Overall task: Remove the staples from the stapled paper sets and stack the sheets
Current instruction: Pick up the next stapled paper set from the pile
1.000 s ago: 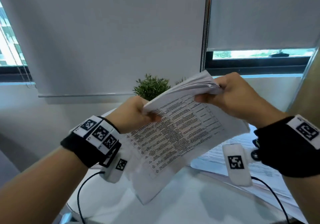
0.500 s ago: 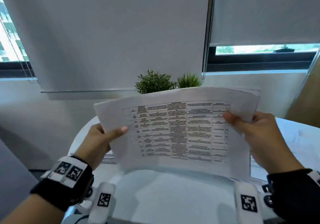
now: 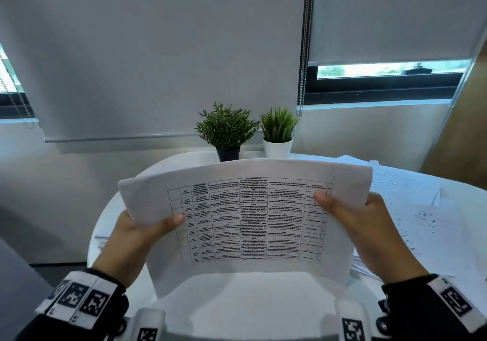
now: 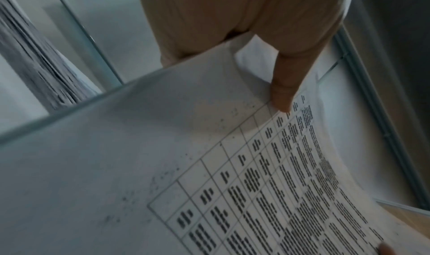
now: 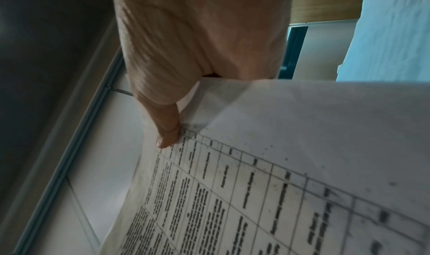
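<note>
Left hand (image 3: pixel 134 238) raised, thumb on top, pinching the paper set (image 3: pixel 247 219), right hand (image 3: pixel 369 232) raised level opposite, thumb likewise pinching, both wrists banded

Paper set (image 3: pixel 245 219): printed table upside down, bowed, held above table; staple not discernible.

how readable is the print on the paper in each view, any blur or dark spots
Head view: paper evenly lit, table print sharp but too small to read. Left wrist view: print smeared, left hand dim. Right wrist view: print blurs toward the lower right, right hand shadowed, dark left side.
</note>
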Available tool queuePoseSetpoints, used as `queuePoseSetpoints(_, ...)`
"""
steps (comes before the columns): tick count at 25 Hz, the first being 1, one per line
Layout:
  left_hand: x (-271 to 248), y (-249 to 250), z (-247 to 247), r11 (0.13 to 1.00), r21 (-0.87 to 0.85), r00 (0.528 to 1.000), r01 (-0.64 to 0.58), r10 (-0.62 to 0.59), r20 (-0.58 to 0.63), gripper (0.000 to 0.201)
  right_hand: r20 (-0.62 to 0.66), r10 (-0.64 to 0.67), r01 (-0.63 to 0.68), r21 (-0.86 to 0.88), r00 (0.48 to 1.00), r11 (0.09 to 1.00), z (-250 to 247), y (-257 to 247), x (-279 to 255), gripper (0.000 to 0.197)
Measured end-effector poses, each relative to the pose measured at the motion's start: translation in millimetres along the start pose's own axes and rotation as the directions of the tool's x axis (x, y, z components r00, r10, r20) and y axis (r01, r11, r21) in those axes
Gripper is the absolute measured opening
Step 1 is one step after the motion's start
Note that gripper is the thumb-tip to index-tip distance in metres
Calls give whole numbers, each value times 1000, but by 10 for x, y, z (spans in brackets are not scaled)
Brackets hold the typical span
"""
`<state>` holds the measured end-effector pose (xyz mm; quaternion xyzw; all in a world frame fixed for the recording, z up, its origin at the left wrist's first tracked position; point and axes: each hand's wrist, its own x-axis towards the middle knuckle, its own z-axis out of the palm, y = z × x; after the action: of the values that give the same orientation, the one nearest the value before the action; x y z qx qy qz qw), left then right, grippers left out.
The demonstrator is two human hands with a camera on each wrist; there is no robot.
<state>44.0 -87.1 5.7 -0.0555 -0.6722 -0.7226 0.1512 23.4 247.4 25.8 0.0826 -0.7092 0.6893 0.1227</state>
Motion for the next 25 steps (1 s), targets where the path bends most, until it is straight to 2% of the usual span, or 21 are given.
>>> queuePoseSetpoints(4,76,4,-83,999,-37,1000,-13,12,-19,59,-14,-17,17,17,1000,1000,-41,-84,44,31)
queuePoseSetpoints(7,43,-37,-93,999,-35,999,2,0,44,58,17,16,-17,36,1000,999,-5,8,-9,27)
queuePoseSetpoints(9,-28,-88,-43,999,-32,1000,14,-13,29,41,20,54,-54,17,998,998,44,97,-55,25)
queuePoseSetpoints(10,-46,-98,-39,999,-35,1000,15,-15,11,39,13,62,-62,13,998,998,51,118,-53,23)
queuePoseSetpoints(12,-3,-111,-92,999,-51,1000,10,-10,-5,50,-9,53,-53,20,999,998,32,109,-15,17)
queuePoseSetpoints(15,30,-113,-126,995,-97,1000,7,-10,-28,48,-8,38,-38,31,999,999,25,115,9,13)
queuePoseSetpoints(17,-18,-181,-93,998,-57,999,38,-40,-29,68,8,68,-68,-4,998,998,63,199,-15,19)
queuePoseSetpoints(19,-44,-220,-57,998,-6,995,59,-60,-85,79,-18,105,-106,-58,994,993,82,279,-2,22)
queuePoseSetpoints(21,30,-132,-19,994,108,980,13,9,-198,85,-52,95,-101,-125,994,987,62,239,101,14)
queuePoseSetpoints(22,78,-33,12,972,233,956,-24,91,-278,92,-45,84,-90,-162,995,983,65,169,167,12)
queuePoseSetpoints(23,118,112,74,920,381,923,-92,222,-314,100,-18,73,-75,-202,997,976,75,74,239,10)
queuePoseSetpoints(24,143,280,160,827,531,879,-187,382,-285,104,19,66,-60,-243,998,968,89,-28,308,10)
queuePoseSetpoints(25,172,450,268,703,646,829,-297,526,-191,102,68,60,-39,-284,996,958,117,-146,378,11)
